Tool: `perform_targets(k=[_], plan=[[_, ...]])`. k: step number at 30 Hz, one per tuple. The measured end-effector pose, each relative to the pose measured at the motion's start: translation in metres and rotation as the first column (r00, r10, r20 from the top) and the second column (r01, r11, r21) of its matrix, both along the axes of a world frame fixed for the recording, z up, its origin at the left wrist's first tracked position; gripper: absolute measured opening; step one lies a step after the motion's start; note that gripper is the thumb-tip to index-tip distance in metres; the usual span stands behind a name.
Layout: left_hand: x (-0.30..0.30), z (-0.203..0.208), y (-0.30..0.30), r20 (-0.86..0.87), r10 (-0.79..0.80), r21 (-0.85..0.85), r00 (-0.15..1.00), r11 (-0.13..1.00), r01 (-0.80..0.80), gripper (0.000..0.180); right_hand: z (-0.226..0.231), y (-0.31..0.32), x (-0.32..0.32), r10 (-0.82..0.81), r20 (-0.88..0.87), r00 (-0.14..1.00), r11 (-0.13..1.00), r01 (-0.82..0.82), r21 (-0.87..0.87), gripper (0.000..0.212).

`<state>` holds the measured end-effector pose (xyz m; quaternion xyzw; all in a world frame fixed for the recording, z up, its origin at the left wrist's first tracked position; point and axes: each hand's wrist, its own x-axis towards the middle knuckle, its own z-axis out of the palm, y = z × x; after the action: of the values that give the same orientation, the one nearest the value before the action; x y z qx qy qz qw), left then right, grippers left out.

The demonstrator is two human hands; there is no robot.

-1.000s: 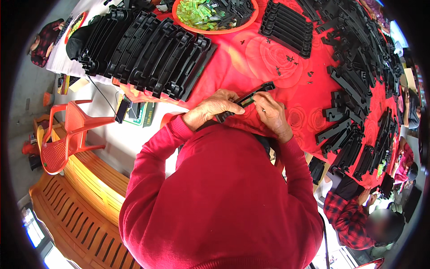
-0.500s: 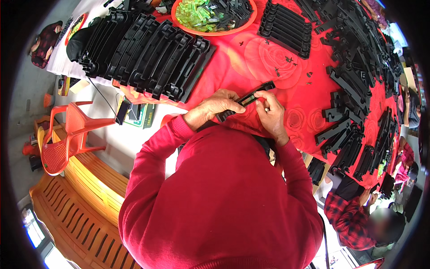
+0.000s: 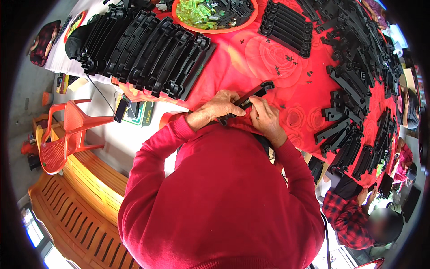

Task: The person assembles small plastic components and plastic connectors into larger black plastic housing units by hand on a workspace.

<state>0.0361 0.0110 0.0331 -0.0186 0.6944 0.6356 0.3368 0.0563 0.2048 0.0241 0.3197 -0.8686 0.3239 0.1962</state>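
My left hand (image 3: 219, 106) is closed round the lower end of a long, narrow black plastic part (image 3: 266, 87), which slants up to the right close to my body. The thumb lies along its side. My right hand (image 3: 268, 120) has its fingertips pressed against the middle of the same part, with the fingers bent together. Whether a small piece sits under those fingertips is hidden. Beyond the hands, several tiny black pieces (image 3: 289, 58) lie scattered on the red flowered tablecloth (image 3: 237, 67).
A long row of black plastic parts (image 3: 148, 54) stands at the left. An orange-rimmed bowl (image 3: 215, 30) holds yellow-green and black pieces. Another black stack (image 3: 285, 29) and a heap of black parts (image 3: 349, 85) lie right. A co-worker (image 3: 347, 219) sits lower right; a red chair (image 3: 74, 130) stands left.
My right hand has shifted slightly left and down, its fingertips moving onto the middle of the black part. My left hand keeps its hold.
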Motion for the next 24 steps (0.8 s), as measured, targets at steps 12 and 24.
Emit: perform_targets(k=[12, 24], plan=[[-0.002, 0.000, 0.002, -0.028, -0.010, 0.051, 1.000, 0.999, 0.012, 0.030, 0.008, 0.001, -0.001, -0.036, 0.487, 0.873, 0.876, 0.263, -0.405, 0.029], [-0.006, -0.003, 0.009, -0.020, -0.050, 0.025, 0.999, 0.998, 0.051, 0.028, 0.014, -0.007, -0.004, -0.260, 0.603, 0.754, 0.860, 0.465, -0.210, 0.030]])
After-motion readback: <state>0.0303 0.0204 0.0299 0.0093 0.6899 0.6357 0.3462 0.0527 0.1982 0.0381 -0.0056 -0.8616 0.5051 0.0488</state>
